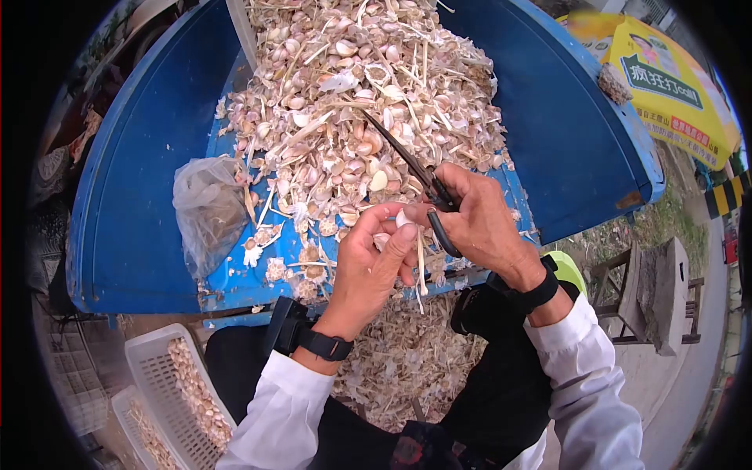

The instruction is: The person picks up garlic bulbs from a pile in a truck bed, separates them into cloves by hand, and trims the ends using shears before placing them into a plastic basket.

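Observation:
A large heap of garlic cloves, skins and dry stalks (329,102) covers the middle of a blue metal bed (149,180). My left hand (372,254), at the bed's front edge, pinches a pale garlic clove (405,219) between thumb and fingers; more garlic shows in the palm. Just to its right, my right hand (486,223) grips black-handled scissors (407,157). Their dark blades look closed and point up and left over the heap. A thin dry stalk (421,266) hangs between the two hands.
A knotted clear plastic bag (210,207) lies left of the heap. White plastic baskets (149,352) with garlic pieces stand at lower left. Skins and stalks (407,360) pile up below the bed's edge. A wooden stool (658,290) and a yellow banner (666,86) are on the right.

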The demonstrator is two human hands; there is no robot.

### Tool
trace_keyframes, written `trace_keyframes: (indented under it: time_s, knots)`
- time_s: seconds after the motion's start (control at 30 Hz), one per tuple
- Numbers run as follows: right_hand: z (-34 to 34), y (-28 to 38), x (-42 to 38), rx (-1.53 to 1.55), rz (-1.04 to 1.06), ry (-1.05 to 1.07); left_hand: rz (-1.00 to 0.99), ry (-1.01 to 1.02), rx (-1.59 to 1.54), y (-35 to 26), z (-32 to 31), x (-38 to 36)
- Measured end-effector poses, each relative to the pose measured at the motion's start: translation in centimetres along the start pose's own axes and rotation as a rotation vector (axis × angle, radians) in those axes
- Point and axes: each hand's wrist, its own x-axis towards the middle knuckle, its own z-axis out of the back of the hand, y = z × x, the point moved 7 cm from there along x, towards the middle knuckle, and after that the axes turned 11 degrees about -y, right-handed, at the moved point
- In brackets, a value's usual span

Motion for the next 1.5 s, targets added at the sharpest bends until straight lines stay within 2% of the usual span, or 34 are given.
trace_keyframes:
  time_s: [0.03, 0.1, 0.17, 0.23, 0.3, 0.33, 0.37, 0.43, 0.5, 0.57, 0.6, 0.7, 0.87, 0.93, 0.97, 1.03, 1.07, 1.1, 1.17, 1.3, 1.37, 1.4, 1.5]
  knots:
    - [-0.7, -0.2, -0.7, 0.096, -0.041, 0.012, 0.002, 0.000, 0.001, 0.1, 0.2, -0.2]
    - [-1.1, -0.6, -1.2, 0.060, -0.089, 0.041, 0.063, -0.016, -0.117, 0.5, 0.9, -0.6]
    - [-1.8, -1.5, -1.7, 0.570, -0.374, 0.146, 0.111, -0.008, -0.197, 0.6, 1.0, -1.0]
    - [-0.8, -1.4, -1.6, 0.583, -0.355, 0.183, 0.244, 0.159, -0.419, 0.3, 0.2, -1.7]
    - [0.5, -2.2, -1.4, 0.460, -0.330, 0.219, 0.263, 0.190, -0.502, 0.4, 0.7, -2.0]
    - [1.8, -2.6, -1.0, 0.142, -0.271, 0.291, 0.346, 0.053, -0.498, 1.3, 1.8, -1.8]
    - [2.3, -3.5, -0.7, 0.137, -0.269, 0.293, 0.428, -0.083, -0.494, 2.3, 2.9, -1.8]
    - [2.7, -4.7, 0.2, -0.321, 0.004, 0.215, 0.420, -0.017, -0.575, 2.4, 3.1, -1.6]
    - [1.6, -5.8, 1.0, -0.246, -0.079, 0.154, 0.389, -0.092, -0.540, 1.7, 3.1, -1.8]
    - [0.7, -4.4, 2.9, -0.234, -0.003, -0.056, 0.400, -0.049, -0.635, 1.3, 2.9, -1.8]
    - [-0.3, -4.2, 3.7, -0.277, 0.104, -0.090, 0.410, -0.006, -0.728, 1.1, 2.7, -1.8]
    - [-3.1, -4.5, 4.5, -0.358, 0.165, -0.059, 0.373, 0.009, -0.661, 1.5, 3.3, -1.6]
    - [-2.7, -5.6, 4.2, -0.432, 0.066, -0.036, 0.400, 0.002, -0.460, 3.1, 3.9, -1.4]
    - [-2.1, -6.7, 3.6, 0.005, -0.233, 0.025, 0.356, -0.136, -0.300, 2.8, 3.9, -1.3]
    - [-1.9, -5.5, 3.1, 0.005, -0.232, 0.029, 0.355, -0.139, -0.303, 2.8, 3.6, -1.1]
    - [-2.4, -3.2, 0.9, 0.368, -0.374, 0.139, 0.303, -0.128, -0.246, 2.4, 3.0, -0.6]
    - [-3.0, -2.7, -0.2, 0.417, -0.436, 0.175, 0.284, -0.102, -0.244, 2.7, 2.9, -0.2]
    - [-3.8, -2.3, -1.0, 0.424, -0.449, 0.202, 0.284, -0.102, -0.244, 2.9, 2.9, -0.2]
    - [-4.6, -2.4, -1.0, 0.262, -0.225, 0.229, 0.221, -0.092, -0.101, 3.0, 3.1, -0.3]
    - [-4.6, -1.3, -1.3, 0.322, -0.229, 0.278, 0.149, -0.136, 0.027, 2.6, 4.0, 0.1]
    - [-4.7, -0.8, -0.9, 0.287, -0.121, 0.288, 0.195, -0.024, 0.055, 2.1, 3.8, -0.1]
    - [-4.7, -1.4, -1.1, 0.418, -0.313, 0.346, 0.166, 0.011, 0.057, 1.5, 3.5, -0.3]
    - [-3.2, -1.0, -0.1, 0.445, -0.416, 0.361, 0.193, 0.101, -0.027, 0.5, 2.5, -1.2]
